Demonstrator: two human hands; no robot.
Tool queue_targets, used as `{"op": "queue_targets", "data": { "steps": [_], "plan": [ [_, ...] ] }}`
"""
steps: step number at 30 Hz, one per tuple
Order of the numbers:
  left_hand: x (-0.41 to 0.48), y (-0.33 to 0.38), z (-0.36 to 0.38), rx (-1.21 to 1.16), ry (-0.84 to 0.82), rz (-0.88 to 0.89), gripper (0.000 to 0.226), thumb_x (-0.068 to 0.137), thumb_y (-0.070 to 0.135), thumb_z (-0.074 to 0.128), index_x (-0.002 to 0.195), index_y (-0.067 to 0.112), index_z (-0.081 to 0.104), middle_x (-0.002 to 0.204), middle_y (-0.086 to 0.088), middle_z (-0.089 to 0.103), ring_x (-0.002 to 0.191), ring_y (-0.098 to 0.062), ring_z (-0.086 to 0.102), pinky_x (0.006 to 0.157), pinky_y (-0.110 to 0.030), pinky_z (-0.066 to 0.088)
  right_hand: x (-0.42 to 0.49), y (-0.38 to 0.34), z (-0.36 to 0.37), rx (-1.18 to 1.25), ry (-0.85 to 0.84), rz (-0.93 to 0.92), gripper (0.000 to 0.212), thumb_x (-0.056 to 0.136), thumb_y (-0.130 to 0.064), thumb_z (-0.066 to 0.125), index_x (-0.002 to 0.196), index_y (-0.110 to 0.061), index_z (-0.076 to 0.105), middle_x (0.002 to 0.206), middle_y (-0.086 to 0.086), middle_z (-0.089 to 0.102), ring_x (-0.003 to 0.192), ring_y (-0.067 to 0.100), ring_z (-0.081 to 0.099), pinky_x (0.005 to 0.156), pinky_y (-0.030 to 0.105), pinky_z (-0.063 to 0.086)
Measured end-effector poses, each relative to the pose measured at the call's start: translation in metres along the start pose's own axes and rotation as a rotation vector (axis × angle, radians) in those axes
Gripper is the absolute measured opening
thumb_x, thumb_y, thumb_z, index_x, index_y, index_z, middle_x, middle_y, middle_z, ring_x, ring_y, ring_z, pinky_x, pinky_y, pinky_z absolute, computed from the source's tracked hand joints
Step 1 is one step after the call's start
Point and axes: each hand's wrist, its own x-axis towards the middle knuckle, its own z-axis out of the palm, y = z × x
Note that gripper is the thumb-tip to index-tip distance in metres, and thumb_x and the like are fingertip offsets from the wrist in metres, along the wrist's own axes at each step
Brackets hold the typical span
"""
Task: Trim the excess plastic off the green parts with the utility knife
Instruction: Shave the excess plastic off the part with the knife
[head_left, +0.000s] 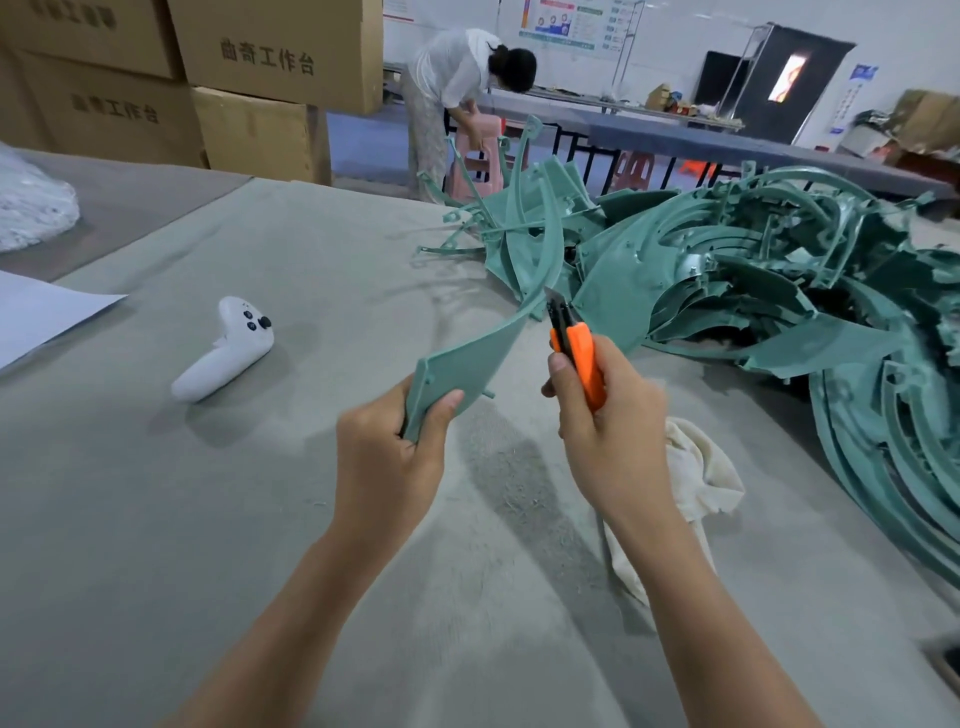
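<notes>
Above the grey felt-covered table (208, 519), near its middle, the left hand (389, 452) holds up a green curved plastic part (467, 358) by its broad lower end. Its fingers (441, 410) are clamped on that end, with the thumb lying flat across the face of the panel. The part rises up and to the right, clear of the table, and narrows into a long arched strip.

The right hand (608, 431) grips an orange utility knife (582, 364), its fingers (558, 374) curled tight round the handle. The dark blade end points up and away, right at the inner edge of the held part. Whether the blade touches the plastic cannot be told.

A heap of green plastic parts (753, 270) lies tangled along the right side of the table. A crumpled cream cloth (696, 483) sits under the right wrist. To the left lie a white handheld controller with dark buttons (228, 348) and, at the table's edge, a white paper sheet (41, 317).

Brown cardboard boxes (275, 52) are stacked beyond the table. Further back, a person in a white top (457, 78) bends over a pink plastic stool (478, 150).
</notes>
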Motion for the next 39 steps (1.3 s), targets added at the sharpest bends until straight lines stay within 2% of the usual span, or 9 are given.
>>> {"op": "queue_targets", "data": {
  "steps": [7, 13, 16, 20, 25, 29, 33, 37, 39],
  "plan": [
    [-0.003, 0.004, 0.002, 0.019, -0.029, -0.016, 0.033, 0.085, 0.014, 0.063, 0.061, 0.019, 0.042, 0.044, -0.01, 0.039, 0.054, -0.029, 0.038, 0.044, -0.023, 0.024, -0.013, -0.01, 0.009, -0.032, -0.01, -0.069, 0.012, 0.101, -0.021, 0.054, 0.105, -0.011, 0.06, 0.069, -0.004, 0.057, 0.061, 0.013, 0.051, 0.056, 0.023, 0.037],
    [-0.003, 0.0, 0.001, 0.061, -0.013, -0.028, 0.033, 0.087, 0.016, 0.062, 0.06, 0.004, 0.048, 0.045, -0.01, 0.042, 0.055, -0.028, 0.041, 0.044, -0.021, 0.027, -0.022, -0.016, 0.01, -0.068, -0.076, -0.126, 0.019, 0.101, -0.021, 0.054, 0.116, -0.011, 0.06, 0.068, -0.021, 0.038, 0.055, 0.003, 0.036, 0.054, 0.018, 0.027],
    [-0.001, 0.001, 0.0, 0.072, -0.001, -0.016, 0.033, 0.086, 0.012, 0.062, 0.06, 0.014, 0.042, 0.044, -0.008, 0.039, 0.057, -0.028, 0.04, 0.044, -0.016, 0.025, -0.028, -0.021, 0.012, -0.1, -0.082, -0.177, 0.024, 0.099, -0.021, 0.057, 0.12, -0.011, 0.06, 0.076, -0.012, 0.05, 0.059, 0.006, 0.041, 0.054, 0.025, 0.037],
    [-0.003, 0.004, 0.001, 0.041, -0.035, 0.009, 0.035, 0.086, 0.013, 0.063, 0.061, 0.019, 0.04, 0.044, -0.007, 0.038, 0.055, -0.027, 0.04, 0.044, -0.017, 0.025, -0.022, -0.017, 0.007, -0.018, -0.012, -0.141, 0.018, 0.099, -0.021, 0.056, 0.113, -0.012, 0.062, 0.071, -0.014, 0.053, 0.055, 0.001, 0.046, 0.053, 0.013, 0.034],
    [-0.003, 0.007, 0.002, 0.037, -0.055, 0.036, 0.049, 0.087, 0.015, 0.063, 0.063, 0.037, 0.026, 0.047, 0.009, 0.024, 0.051, -0.017, 0.03, 0.044, -0.014, 0.021, -0.006, 0.002, -0.005, -0.059, 0.056, -0.031, 0.013, 0.101, -0.021, 0.053, 0.106, -0.012, 0.061, 0.071, 0.003, 0.064, 0.06, 0.015, 0.056, 0.056, 0.027, 0.041],
    [-0.003, 0.006, 0.002, 0.053, -0.062, 0.061, 0.049, 0.087, 0.015, 0.063, 0.063, 0.036, 0.025, 0.048, 0.012, 0.018, 0.051, -0.011, 0.026, 0.044, -0.014, 0.02, -0.008, -0.002, -0.003, -0.085, 0.015, -0.067, 0.012, 0.101, -0.019, 0.055, 0.107, -0.011, 0.061, 0.067, -0.004, 0.058, 0.058, 0.011, 0.05, 0.054, 0.022, 0.038],
    [-0.002, 0.004, 0.0, 0.061, -0.051, 0.055, 0.049, 0.087, 0.015, 0.063, 0.064, 0.035, 0.026, 0.048, 0.011, 0.02, 0.051, -0.015, 0.029, 0.045, -0.015, 0.021, -0.016, -0.01, 0.001, -0.103, -0.026, -0.114, 0.017, 0.1, -0.021, 0.055, 0.112, -0.011, 0.062, 0.066, -0.015, 0.042, 0.054, 0.006, 0.039, 0.052, 0.015, 0.03],
    [0.0, 0.003, -0.001, 0.087, -0.05, 0.085, 0.054, 0.086, 0.01, 0.062, 0.065, 0.038, 0.021, 0.047, 0.013, 0.018, 0.048, -0.007, 0.031, 0.045, -0.011, 0.023, -0.026, -0.021, 0.004, -0.112, -0.085, -0.203, 0.024, 0.098, -0.022, 0.056, 0.119, -0.011, 0.063, 0.075, -0.01, 0.05, 0.058, 0.009, 0.042, 0.051, 0.031, 0.039],
    [0.0, 0.002, 0.0, 0.091, -0.046, 0.095, 0.056, 0.086, 0.009, 0.062, 0.066, 0.04, 0.02, 0.047, 0.014, 0.017, 0.046, -0.002, 0.032, 0.045, -0.009, 0.023, -0.027, -0.022, 0.003, -0.102, -0.093, -0.216, 0.024, 0.098, -0.024, 0.056, 0.118, -0.012, 0.063, 0.076, -0.01, 0.053, 0.059, 0.011, 0.046, 0.051, 0.032, 0.042]
  ]
}}
